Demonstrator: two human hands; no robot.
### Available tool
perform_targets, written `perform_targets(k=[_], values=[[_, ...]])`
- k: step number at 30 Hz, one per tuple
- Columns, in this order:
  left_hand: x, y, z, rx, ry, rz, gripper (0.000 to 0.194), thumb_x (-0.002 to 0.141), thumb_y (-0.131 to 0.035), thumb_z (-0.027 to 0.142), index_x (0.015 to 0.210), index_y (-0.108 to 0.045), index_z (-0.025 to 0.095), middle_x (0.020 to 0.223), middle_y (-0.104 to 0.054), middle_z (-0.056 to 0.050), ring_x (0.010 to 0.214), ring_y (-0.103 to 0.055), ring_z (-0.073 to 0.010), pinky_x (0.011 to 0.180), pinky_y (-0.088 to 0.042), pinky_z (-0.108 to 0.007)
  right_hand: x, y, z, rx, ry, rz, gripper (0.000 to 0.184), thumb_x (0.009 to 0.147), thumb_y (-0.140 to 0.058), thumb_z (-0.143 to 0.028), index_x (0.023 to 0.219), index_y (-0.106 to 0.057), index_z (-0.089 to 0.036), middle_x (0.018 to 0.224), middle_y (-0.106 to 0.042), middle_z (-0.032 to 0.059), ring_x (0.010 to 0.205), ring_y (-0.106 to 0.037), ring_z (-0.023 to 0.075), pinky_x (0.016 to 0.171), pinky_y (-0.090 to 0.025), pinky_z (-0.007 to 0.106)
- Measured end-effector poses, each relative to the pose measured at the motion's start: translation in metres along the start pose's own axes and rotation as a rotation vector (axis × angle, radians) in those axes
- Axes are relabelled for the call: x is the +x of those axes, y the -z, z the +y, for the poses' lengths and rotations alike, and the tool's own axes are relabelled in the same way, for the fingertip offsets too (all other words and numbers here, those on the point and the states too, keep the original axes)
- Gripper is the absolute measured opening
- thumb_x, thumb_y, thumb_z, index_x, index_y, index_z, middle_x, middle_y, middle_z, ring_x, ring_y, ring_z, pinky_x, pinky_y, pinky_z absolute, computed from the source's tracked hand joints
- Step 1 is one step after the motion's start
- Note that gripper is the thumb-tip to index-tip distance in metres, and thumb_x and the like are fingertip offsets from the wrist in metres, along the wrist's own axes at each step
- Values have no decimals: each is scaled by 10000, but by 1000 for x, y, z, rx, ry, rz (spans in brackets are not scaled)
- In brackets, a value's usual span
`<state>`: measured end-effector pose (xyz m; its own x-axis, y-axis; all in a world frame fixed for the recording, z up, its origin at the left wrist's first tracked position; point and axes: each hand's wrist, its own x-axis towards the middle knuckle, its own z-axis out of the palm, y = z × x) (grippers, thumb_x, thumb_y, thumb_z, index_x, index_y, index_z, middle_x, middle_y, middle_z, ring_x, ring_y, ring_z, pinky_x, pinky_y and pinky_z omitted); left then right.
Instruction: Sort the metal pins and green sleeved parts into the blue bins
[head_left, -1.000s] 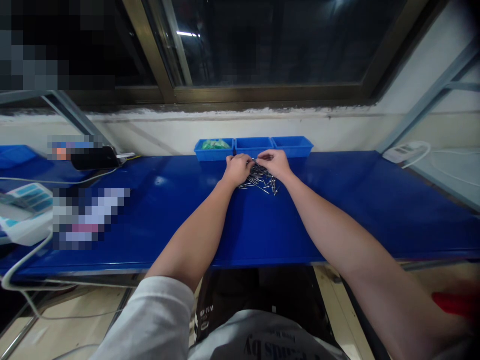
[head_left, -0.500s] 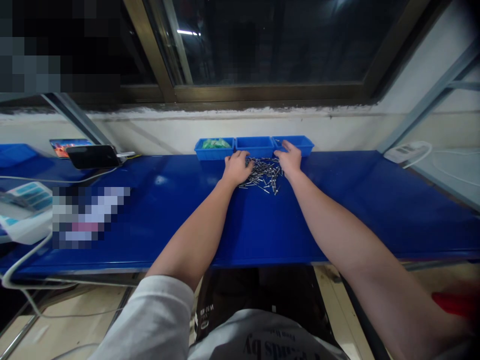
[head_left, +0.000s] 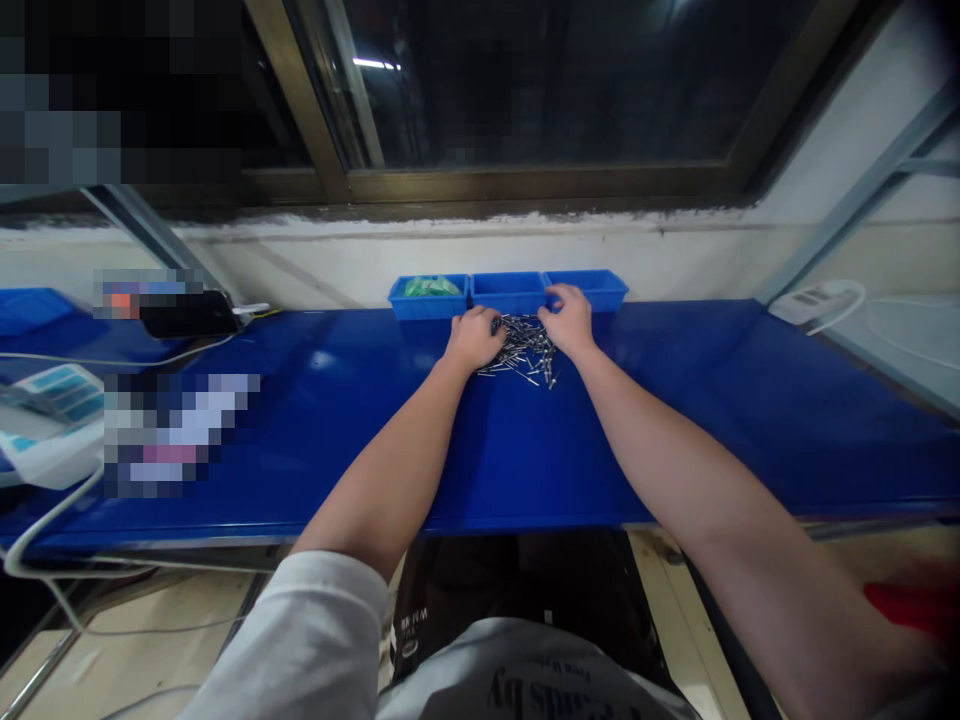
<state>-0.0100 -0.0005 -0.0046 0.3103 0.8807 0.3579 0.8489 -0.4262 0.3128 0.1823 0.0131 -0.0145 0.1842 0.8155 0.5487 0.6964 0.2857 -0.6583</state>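
A loose pile of thin, shiny metal pins that look like blind rivets (head_left: 525,350) lies on the blue tabletop (head_left: 495,450). My left hand (head_left: 474,338) rests at the pile's left edge, its fingers curled. A small dark thing shows between its thumb and fingers, too small to name. My right hand (head_left: 570,320) is over the pile's right edge, thumb and forefinger apart, with nothing visible between them. Just behind the hands stand three blue bins in a row: the left bin (head_left: 429,305) holds a green and clear plastic bag, beside the middle bin (head_left: 510,288) and right bin (head_left: 607,290).
A phone (head_left: 187,315) with a cable leans at the back left. At the left edge are a white and teal box-like object (head_left: 56,410) and a white cable (head_left: 52,505). A white power strip (head_left: 817,300) lies at the back right. Metal posts flank the table.
My right hand has moved from the front of the right bin leftward and down to the pile's edge. My left hand has hardly moved.
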Motion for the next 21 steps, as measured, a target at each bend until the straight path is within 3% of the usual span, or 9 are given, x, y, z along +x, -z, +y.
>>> perform_targets(k=[3, 8, 12, 16, 21], values=[[1, -3, -2, 22, 7, -48, 333, 943, -511, 370, 1185, -681, 215, 1318, -646, -106, 1262, -556, -300, 1059, -420, -468, -5, -6, -3, -46, 118, -95, 305, 794, -648, -218, 1081, -736, -165, 1161, -690, 125, 1095, -626, 288, 1014, -493, 468], [2, -4, -4, 45, -37, -116, 362, 962, -460, 387, 1181, -696, 222, 1320, -652, -95, 1226, -594, -282, 1027, -467, -422, -11, -11, -9, -261, 94, -317, 367, 792, -710, -436, 1082, -753, -215, 1198, -690, 129, 1190, -542, 385, 1005, -431, 618], [2, -4, -4, 51, -35, -114, 359, 961, -460, 380, 1171, -702, 221, 1318, -657, -92, 1221, -600, -281, 1026, -471, -426, -11, -12, -11, -283, 156, -394, 311, 841, -666, -376, 1078, -762, -200, 1122, -720, 129, 1115, -602, 340, 988, -468, 528], [1, -3, -3, 48, -33, -115, 363, 964, -459, 386, 1186, -696, 223, 1321, -655, -98, 1221, -599, -280, 1028, -467, -435, -11, -12, -11, -273, 206, -393, 243, 859, -640, -279, 1038, -773, -182, 1057, -742, 119, 1010, -665, 281, 962, -497, 431], [0, -3, -2, 48, -29, -119, 367, 965, -461, 392, 1193, -691, 218, 1323, -653, -104, 1223, -598, -282, 1035, -458, -434, -11, -12, -10, -256, 217, -360, 172, 855, -634, -245, 940, -772, -189, 980, -757, 95, 954, -684, 254, 934, -505, 391]])
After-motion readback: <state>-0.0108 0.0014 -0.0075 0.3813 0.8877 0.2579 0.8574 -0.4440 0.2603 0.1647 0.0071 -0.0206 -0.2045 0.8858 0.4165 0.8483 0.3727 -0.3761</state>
